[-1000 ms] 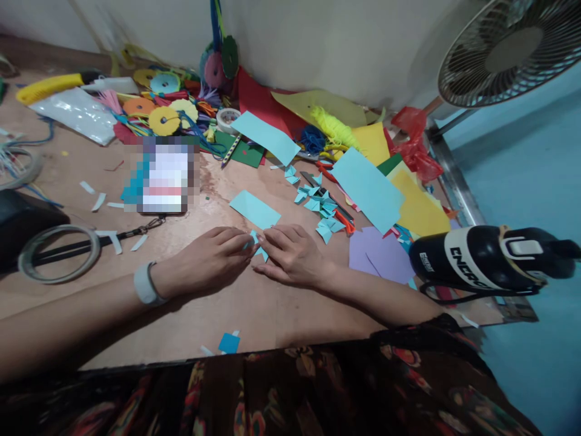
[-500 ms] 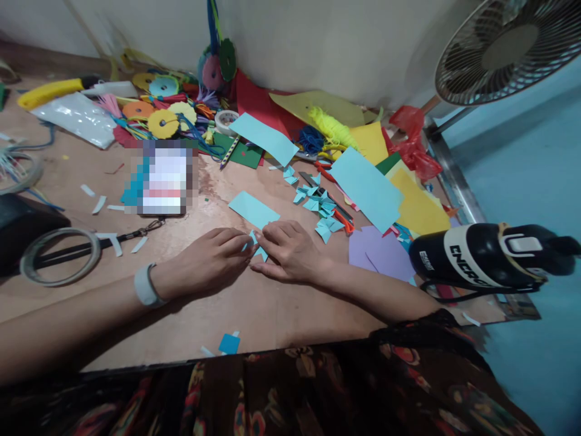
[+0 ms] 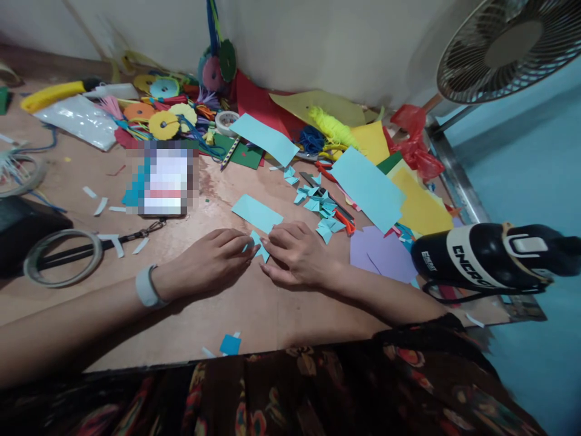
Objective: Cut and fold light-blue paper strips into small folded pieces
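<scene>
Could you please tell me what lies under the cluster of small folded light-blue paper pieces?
Parts of a slim dark tool and the brown tabletop show between the folded paper pieces, and something orange pokes out beside them; whatever the pieces cover cannot be seen.

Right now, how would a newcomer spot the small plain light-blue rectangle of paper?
On the tabletop, find the left hand and right hand close together near the middle. Just beyond them lies the light-blue rectangle. It is smaller than the two light-blue sheets farther back, and flat, unlike the little folded pieces to its right.
</scene>
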